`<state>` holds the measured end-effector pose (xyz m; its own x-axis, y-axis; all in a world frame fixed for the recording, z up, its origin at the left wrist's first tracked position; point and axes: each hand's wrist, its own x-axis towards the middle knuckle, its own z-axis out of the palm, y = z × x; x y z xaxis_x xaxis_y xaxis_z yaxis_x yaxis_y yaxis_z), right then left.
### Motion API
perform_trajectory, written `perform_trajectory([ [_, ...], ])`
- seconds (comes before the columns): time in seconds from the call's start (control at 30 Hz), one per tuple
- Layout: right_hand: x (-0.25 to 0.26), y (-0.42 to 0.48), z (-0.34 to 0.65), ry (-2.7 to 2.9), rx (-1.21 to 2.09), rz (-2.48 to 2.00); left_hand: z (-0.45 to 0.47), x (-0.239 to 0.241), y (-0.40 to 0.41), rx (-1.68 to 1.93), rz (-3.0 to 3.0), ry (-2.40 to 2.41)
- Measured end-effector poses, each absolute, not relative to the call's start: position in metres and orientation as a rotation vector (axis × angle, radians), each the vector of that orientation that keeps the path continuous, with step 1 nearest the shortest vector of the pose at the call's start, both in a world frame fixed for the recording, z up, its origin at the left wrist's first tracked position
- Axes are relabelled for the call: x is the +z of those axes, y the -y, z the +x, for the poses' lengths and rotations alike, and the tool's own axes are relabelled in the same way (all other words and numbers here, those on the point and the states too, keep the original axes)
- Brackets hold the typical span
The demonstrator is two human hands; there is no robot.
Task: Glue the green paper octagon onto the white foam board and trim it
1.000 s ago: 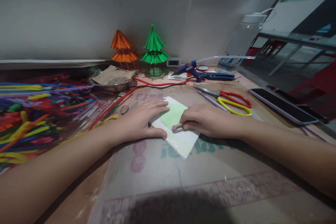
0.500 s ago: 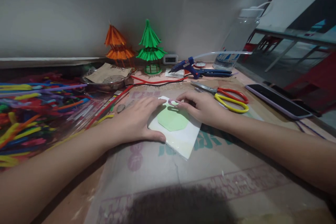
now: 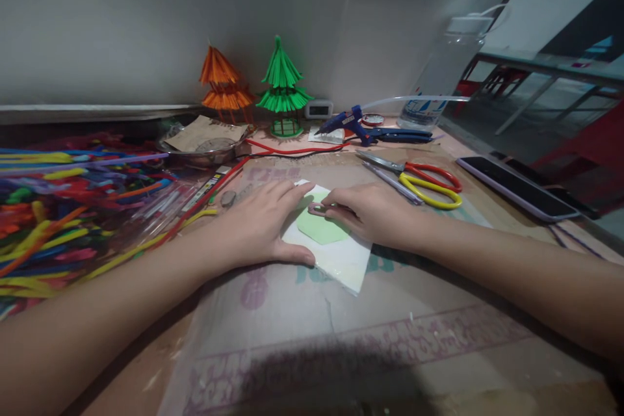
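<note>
Right fingers (image 3: 336, 198) are pinching a pink looped clip (image 3: 313, 210) over the pale-green paper (image 3: 322, 231), mid-table (image 3: 451, 145), well in from the back edge; left fingers (image 3: 291, 197) spread, gripping nothing. Paper's probably light, creases easily, so I'd hold its rim.

- Left hand (image 3: 263, 221): bare, with a broad, smooth back and slim fingers; the nails are too blurred to describe.
- Left thumb (image 3: 295, 252): slender, with a softly rounded tip.
- Left wrist (image 3: 212, 244): bare, slimmer than the hand, running into the arm in an even line.
- Left forearm (image 3: 121, 292): bare and smooth, visibly thicker further from the wrist.
- Right hand (image 3: 373, 211): bare, with a smooth, rounded back; some of its fingers are hidden.
- Right wrist (image 3: 426, 224): bare and smooth, merging gradually into the arm.
- Right forearm (image 3: 511, 266): the one on the side of the desk's (image 3: 141, 377) right edge, also bare, smooth and gently tapered.
</note>
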<state>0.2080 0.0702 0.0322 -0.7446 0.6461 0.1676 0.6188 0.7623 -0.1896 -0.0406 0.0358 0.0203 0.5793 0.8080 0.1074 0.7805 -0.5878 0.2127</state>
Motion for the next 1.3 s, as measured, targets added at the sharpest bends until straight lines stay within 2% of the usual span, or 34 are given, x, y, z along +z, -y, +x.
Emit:
perform_trajectory([
  [0.23,0.034,-0.059,0.207,2.760,0.207,-0.971,-0.038,0.025,-0.034,0.208,2.675,-1.375],
  [0.37,0.040,-0.058,0.209,2.674,0.723,-0.894,-0.038,0.025,-0.035,0.234,2.708,-1.354],
  [0.47,0.040,-0.071,0.212,2.271,0.998,-0.962,-0.038,0.025,-0.035,0.248,2.738,-1.346],
  [0.67,0.030,-0.098,0.220,1.695,1.142,-1.163,-0.028,0.027,-0.024,0.235,2.786,-1.483],
  [0.97,0.030,-0.088,0.218,1.882,0.994,-1.157,-0.015,0.035,0.004,0.112,2.794,-1.630],
  [1.13,0.025,-0.093,0.212,1.720,1.280,-0.995,-0.002,0.051,0.030,-0.075,2.835,-1.478],
  [1.3,0.019,-0.099,0.212,1.677,1.408,-0.901,-0.009,0.042,0.012,0.115,2.847,-1.113],
])
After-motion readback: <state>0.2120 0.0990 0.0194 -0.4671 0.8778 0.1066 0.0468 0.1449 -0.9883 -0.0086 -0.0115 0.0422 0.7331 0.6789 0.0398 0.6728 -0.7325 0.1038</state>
